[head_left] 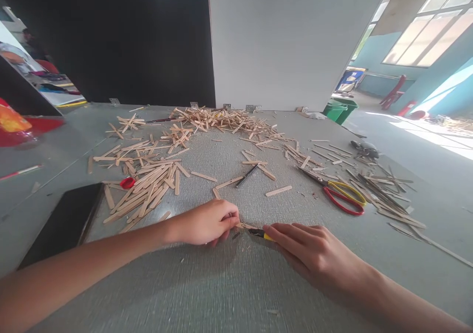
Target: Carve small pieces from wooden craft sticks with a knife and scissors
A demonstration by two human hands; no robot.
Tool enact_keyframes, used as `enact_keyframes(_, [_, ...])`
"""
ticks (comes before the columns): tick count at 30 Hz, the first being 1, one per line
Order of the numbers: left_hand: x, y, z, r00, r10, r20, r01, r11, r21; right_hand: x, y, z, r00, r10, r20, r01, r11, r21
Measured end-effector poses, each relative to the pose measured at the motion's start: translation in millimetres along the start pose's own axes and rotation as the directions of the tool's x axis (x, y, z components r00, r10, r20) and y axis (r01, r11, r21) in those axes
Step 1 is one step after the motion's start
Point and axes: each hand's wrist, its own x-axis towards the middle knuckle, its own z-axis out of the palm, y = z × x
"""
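Observation:
My left hand (210, 222) pinches a wooden craft stick (244, 225) against the table, its fingers closed near one end. On the right, my right hand (314, 249) is wrapped round a yellow and black utility knife (258, 233), with the dark tip at the stick. The palm hides most of the knife's body. Small dark and pale scraps lie just below the stick. Beyond my hands are a dark pen (247, 176) and a loose craft stick (279, 191).
Piles of craft sticks (151, 190) spread left and back. Scissors (343, 195) with red and yellow handles lie right, near thin wood strips (399, 210). A dark flat tablet-like object (62, 224) and a red ring (127, 183) are left. A black and grey panel (273, 42) stands behind.

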Motion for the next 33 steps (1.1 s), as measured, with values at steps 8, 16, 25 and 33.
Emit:
enact_keyframes(8, [0.1,-1.3,-0.4,1.000,0.002,0.031,-0.001,1.000,-0.020,-2.0,2.2,3.6,0.999,-0.025,0.023,0.027,0.998,-0.062])
enact_keyframes(16, [1.1,-2.2,-1.6,0.999,0.033,0.023,-0.032,0.999,-0.015,-0.5,3.0,-3.0,0.995,-0.099,0.021,0.101,0.981,-0.163])
enact_keyframes(25, [4.5,-7.1,-0.5,0.999,0.041,0.025,-0.041,0.999,-0.025,-0.3,2.7,-4.0,0.993,-0.112,0.025,0.115,0.976,-0.183])
enact_keyframes(33, [3.6,-6.9,-0.2,0.998,0.054,0.023,-0.053,0.998,-0.032,1.5,1.2,-6.0,0.993,-0.110,0.033,0.115,0.970,-0.214])
